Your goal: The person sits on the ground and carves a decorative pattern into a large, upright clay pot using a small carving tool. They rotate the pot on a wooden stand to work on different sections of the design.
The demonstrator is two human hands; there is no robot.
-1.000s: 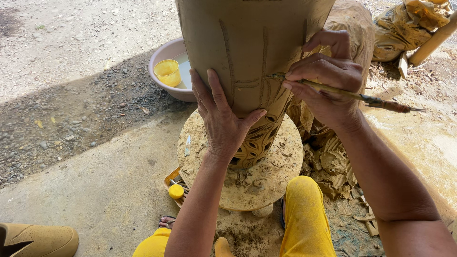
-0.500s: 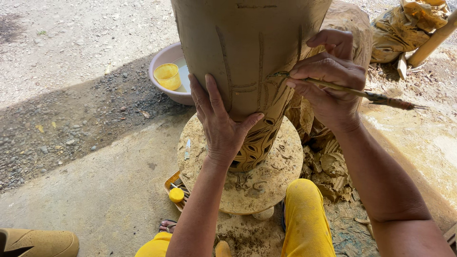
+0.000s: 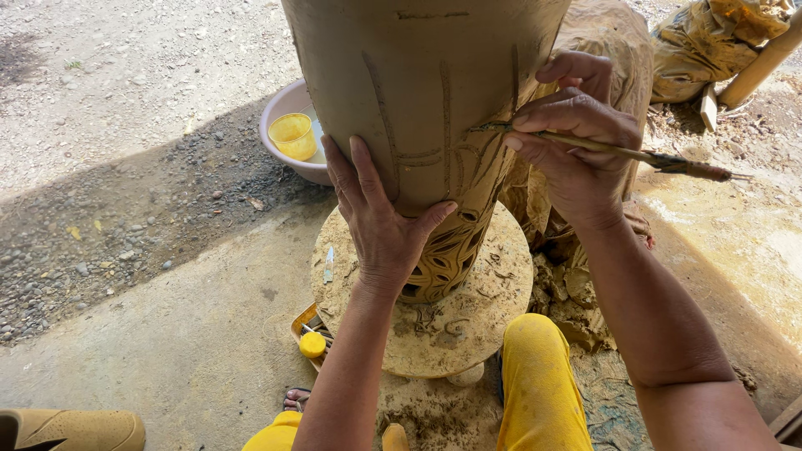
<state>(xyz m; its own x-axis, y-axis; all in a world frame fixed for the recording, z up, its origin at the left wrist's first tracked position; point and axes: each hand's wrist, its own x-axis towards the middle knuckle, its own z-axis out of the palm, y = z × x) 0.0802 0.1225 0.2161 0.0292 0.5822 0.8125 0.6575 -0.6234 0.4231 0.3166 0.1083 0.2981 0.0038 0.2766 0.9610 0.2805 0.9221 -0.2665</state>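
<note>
Gravel and a bare concrete floor [image 3: 167, 367] are lying around the work spot, half in shade. Standing on a round clay-smeared turntable [image 3: 468, 334] is a tall unfired clay vase [image 3: 418, 92], and the person is sitting close with yellow-trousered knees [image 3: 535, 376] on either side. The left hand [image 3: 380, 225] is lying flat against the vase's lower wall, fingers spread and thumb hooked round to the right, steadying it. The right hand [image 3: 576, 150] is pinching a thin carving tool [image 3: 618, 153] between thumb and fingertips, its point touching the wall where fresh lines are being scored. The vase is looking grey-brown and damp, with long vertical grooves higher up and a band of cut-through leaf-shaped openings near the foot; clay trimmings are littering the turntable. Judging by this, the clay is probably still soft, heavy for its bulk and easily dented, and the pierced base seems the weakest part, so an open palm on the solid wall looks the safer hold. Behind the vase, a pink basin [image 3: 280, 125] is holding a yellow cup [image 3: 294, 135], and a small yellow cap [image 3: 312, 343] is sitting by the turntable's edge.
</note>
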